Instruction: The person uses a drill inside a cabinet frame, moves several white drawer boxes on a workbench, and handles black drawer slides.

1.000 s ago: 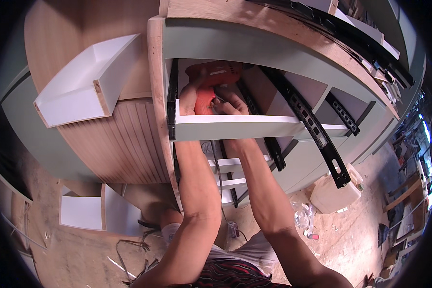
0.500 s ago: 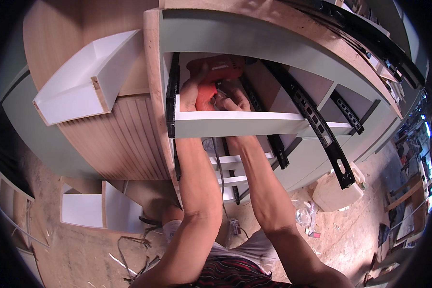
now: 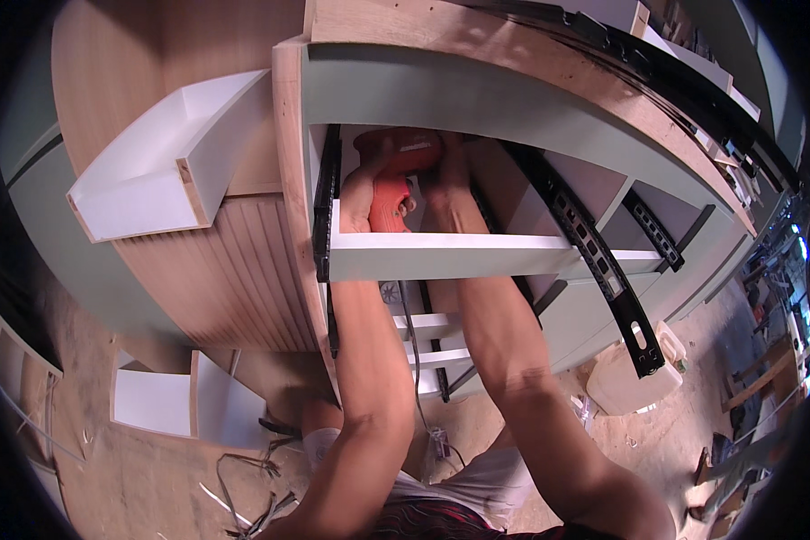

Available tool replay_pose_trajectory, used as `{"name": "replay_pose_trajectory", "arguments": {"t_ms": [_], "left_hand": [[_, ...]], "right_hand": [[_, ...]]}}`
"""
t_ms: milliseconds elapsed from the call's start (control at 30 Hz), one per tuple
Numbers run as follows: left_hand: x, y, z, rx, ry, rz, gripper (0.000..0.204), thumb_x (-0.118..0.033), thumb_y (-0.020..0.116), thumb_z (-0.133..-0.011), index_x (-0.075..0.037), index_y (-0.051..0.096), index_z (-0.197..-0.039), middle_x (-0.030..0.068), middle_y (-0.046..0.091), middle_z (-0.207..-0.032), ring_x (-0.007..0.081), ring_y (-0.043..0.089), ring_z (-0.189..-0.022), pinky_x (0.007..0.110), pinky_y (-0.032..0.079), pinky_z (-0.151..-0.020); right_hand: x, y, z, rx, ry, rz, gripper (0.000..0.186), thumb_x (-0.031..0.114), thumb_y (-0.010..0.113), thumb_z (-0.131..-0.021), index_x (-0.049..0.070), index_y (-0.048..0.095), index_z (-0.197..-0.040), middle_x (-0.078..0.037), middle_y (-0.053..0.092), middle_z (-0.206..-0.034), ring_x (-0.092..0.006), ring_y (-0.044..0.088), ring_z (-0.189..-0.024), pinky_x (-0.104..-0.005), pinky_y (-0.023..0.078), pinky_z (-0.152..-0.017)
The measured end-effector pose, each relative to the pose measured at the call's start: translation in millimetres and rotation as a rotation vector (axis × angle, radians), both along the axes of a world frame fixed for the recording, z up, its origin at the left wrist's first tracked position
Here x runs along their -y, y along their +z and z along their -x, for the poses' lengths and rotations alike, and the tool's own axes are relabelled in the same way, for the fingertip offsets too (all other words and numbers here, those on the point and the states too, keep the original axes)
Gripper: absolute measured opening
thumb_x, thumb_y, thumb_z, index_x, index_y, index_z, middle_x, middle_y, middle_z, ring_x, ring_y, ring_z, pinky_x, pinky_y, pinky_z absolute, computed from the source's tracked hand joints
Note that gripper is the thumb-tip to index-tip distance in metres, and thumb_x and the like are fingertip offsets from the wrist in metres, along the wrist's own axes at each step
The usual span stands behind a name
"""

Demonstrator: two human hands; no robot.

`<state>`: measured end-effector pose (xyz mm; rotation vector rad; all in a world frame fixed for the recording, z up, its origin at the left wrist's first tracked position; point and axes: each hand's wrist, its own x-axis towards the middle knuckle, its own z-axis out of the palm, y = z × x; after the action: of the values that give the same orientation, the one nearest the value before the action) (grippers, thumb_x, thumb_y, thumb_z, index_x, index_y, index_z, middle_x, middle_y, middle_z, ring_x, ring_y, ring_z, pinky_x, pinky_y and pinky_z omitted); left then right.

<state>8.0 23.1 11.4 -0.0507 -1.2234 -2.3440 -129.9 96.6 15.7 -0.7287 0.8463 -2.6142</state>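
My left hand wraps round the handle of a red power drill inside a cabinet opening. My right hand reaches deeper beside the drill's front; its fingertips are hidden, so I cannot make out what they touch. A pale front rail crosses over both forearms. Black metal drawer slides flank the hands: one on the left, another long one slanting outward on the right. A dark cable hangs between my forearms.
A white drawer box rests at upper left by a fluted wood panel. Another box lies on the dusty floor among offcuts. A pale jerrycan stands right of my arm. Loose slides lie along the cabinet top.
My right hand has moved deeper and up, from beside the drill's trigger to its front. My left hand stays on the handle. The view has shifted, so the cabinet appears lower.
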Motion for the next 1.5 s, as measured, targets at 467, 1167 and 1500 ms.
{"name": "replay_pose_trajectory", "arguments": {"t_ms": [467,1167,1500], "left_hand": [[-4.0,5.1,-6.4,-0.079,0.021,-0.108,0.056,-0.027,0.074,-0.09,-0.011,0.053,-0.139,0.0124,0.067,-0.109,0.0262,0.068,-0.07,0.038,0.055,-0.047],[-17.5,11.5,-18.7,0.209,0.727,0.821,0.071,-0.014,0.081,-0.066,0.001,0.055,-0.131,0.0233,0.063,-0.124,0.0362,0.068,-0.103,0.04,0.06,-0.069],[0.9,17.5,-13.6,0.219,0.703,0.881,0.054,-0.012,0.069,-0.072,-0.005,0.059,-0.124,0.0117,0.075,-0.091,0.0277,0.068,-0.055,0.034,0.055,-0.047]], "right_hand": [[11.1,-1.7,-2.7,0.109,-0.259,-0.015,0.047,0.043,0.05,-0.103,0.002,0.059,-0.124,-0.009,0.063,-0.117,-0.0185,0.063,-0.103,-0.0371,0.053,-0.088],[39.1,-7.1,10.2,-0.069,-0.417,0.175,0.025,0.028,0.059,-0.102,0.004,0.061,-0.109,-0.005,0.063,-0.105,-0.0161,0.062,-0.089,-0.0349,0.053,-0.075],[46.2,1.0,0.8,-0.057,-0.343,0.231,0.025,0.027,0.06,-0.101,0.004,0.061,-0.11,-0.006,0.063,-0.105,-0.017,0.063,-0.089,-0.0357,0.054,-0.076]]}}
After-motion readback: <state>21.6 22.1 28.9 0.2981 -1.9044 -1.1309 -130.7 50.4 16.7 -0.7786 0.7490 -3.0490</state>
